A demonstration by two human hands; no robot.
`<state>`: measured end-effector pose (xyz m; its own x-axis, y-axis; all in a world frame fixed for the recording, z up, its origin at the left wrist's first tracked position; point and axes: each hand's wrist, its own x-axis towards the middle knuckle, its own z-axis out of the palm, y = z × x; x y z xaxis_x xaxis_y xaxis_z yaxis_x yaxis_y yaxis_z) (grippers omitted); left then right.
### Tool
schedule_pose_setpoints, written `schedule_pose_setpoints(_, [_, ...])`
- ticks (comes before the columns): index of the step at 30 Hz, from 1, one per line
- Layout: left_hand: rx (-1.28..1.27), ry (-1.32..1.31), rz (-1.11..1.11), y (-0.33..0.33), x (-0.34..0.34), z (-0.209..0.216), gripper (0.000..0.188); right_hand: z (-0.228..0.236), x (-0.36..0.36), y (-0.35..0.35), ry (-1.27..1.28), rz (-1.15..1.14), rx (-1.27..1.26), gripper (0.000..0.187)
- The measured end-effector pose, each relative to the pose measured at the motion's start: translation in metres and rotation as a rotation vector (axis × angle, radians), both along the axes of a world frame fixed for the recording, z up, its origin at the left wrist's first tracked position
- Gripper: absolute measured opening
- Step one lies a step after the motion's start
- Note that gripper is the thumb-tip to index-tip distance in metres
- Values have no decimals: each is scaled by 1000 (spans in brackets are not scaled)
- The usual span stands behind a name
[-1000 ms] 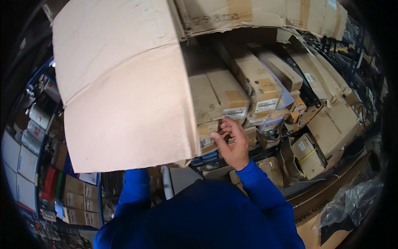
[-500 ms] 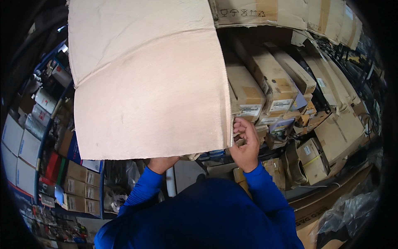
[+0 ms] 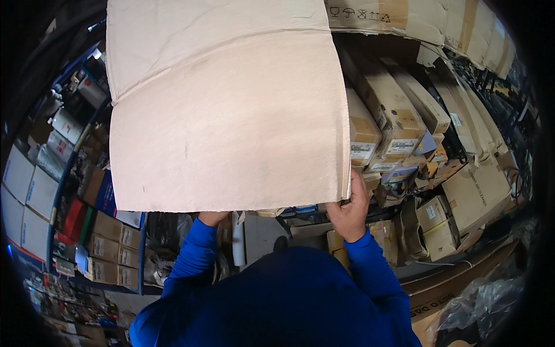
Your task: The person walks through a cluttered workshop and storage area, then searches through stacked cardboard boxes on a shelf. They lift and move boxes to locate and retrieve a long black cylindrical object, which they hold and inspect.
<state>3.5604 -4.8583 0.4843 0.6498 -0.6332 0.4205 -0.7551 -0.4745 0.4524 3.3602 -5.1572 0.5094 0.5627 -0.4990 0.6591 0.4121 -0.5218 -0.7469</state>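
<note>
Cardboard [image 3: 228, 133] — right hand [image 3: 351, 213] gripping it.

The deep blue top [image 3: 277, 301] has long sleeves [image 3: 373, 263].

Blue shelves [image 3: 141, 257] on the left carry a stack of small brown boxes [image 3: 105, 246], a red box [image 3: 71, 220] just beside them, and white boxes [image 3: 40, 189] piled up farther left.

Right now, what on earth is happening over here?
A person in blue is holding a large piece of cardboard. The right hand grips its lower right corner; the left hand is mostly hidden beneath the lower edge, so its hold isn't clear. Long brown boxes lie packed together on the right, and white boxes stand on the left.
</note>
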Motion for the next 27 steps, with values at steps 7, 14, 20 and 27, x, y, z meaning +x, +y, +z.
schedule_pose_setpoints(7, [-100, -267, -8, -32, -45, 7, 40, 16, -2, -1, -23, -49, -29, 52])
schedule_pose_setpoints(14, [-245, -312, 86, -43, -47, -1, 39, 20, 0, -5, -2, -79, -134, 51])
schedule_pose_setpoints(20, [-421, -133, 118, -24, -23, -11, 50, 9, -1, -5, -9, -17, -19, 49])
schedule_pose_setpoints(27, [6, -747, 174, -38, -19, 3, 41, -31, -11, -10, 72, 7, 116, 52])
